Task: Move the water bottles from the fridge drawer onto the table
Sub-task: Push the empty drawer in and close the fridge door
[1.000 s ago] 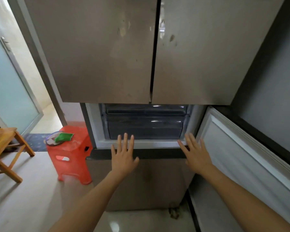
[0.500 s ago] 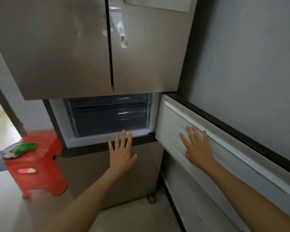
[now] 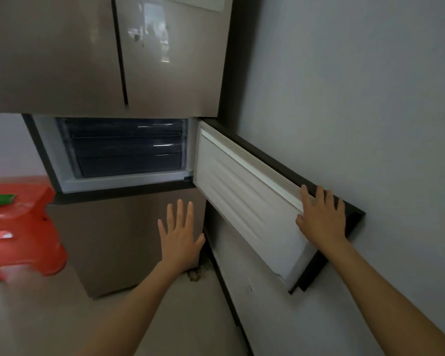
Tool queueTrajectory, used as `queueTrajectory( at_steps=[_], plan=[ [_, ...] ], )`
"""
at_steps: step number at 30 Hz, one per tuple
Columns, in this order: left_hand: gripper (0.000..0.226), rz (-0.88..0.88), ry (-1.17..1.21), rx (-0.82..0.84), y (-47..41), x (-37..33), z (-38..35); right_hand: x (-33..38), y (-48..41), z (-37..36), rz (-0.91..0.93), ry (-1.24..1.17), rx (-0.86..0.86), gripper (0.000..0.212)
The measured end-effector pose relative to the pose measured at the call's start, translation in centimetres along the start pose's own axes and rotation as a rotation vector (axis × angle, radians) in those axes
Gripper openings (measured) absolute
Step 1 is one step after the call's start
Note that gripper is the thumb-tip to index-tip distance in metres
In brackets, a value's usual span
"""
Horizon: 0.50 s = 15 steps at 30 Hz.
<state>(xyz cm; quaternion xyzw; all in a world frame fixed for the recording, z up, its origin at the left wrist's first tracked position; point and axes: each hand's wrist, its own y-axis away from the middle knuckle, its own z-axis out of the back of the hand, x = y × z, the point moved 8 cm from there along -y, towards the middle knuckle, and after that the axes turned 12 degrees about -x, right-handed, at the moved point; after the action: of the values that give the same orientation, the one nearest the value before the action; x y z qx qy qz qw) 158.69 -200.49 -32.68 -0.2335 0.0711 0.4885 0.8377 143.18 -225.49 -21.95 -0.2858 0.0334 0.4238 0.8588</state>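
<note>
Centre of frame: the fridge's middle compartment stands open, its white-lined door (image 3: 242, 199) swung to the right until it lies close along the grey wall (image 3: 357, 98). The right hand (image 3: 321, 222) rests flat on the door's inner face near its outer edge, its fingers (image 3: 320, 199) straight and spread, gripping nothing. The left hand (image 3: 181, 235) hovers in front of the lower fridge panel, lower centre, with its fingers (image 3: 179, 211) wide and empty.

Inside the compartment, dark drawers (image 3: 129, 160) sit stacked and pushed in. No water bottles can be seen; they are presumably behind the drawer fronts, whose contents cannot be made out. The tabletop lies outside the frame. A red stool (image 3: 23, 227) stands at the left edge.

Step in hand, as judged: clearing access by pressing the door fully aside. No bottle has been reached yet. The next move calls for a hand to go to a drawer front, curl under its lip and pull it straight out, with the door kept clear.
</note>
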Motion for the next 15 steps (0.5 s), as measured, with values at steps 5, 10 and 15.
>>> queueTrajectory(
  at_steps=[5,10,15],
  plan=[
    [0.083,-0.086,0.026,-0.063,2.3,-3.8,2.5,-1.6,1.1,1.3,0.017,-0.138,0.060,0.075],
    [0.083,-0.142,0.049,-0.133,4.5,-4.6,5.2,0.2,2.3,3.5,0.065,-0.207,0.147,0.074],
    [0.081,-0.138,0.045,-0.171,6.1,-2.3,8.3,4.4,2.6,8.8,0.165,-0.253,0.120,0.051]
  ],
)
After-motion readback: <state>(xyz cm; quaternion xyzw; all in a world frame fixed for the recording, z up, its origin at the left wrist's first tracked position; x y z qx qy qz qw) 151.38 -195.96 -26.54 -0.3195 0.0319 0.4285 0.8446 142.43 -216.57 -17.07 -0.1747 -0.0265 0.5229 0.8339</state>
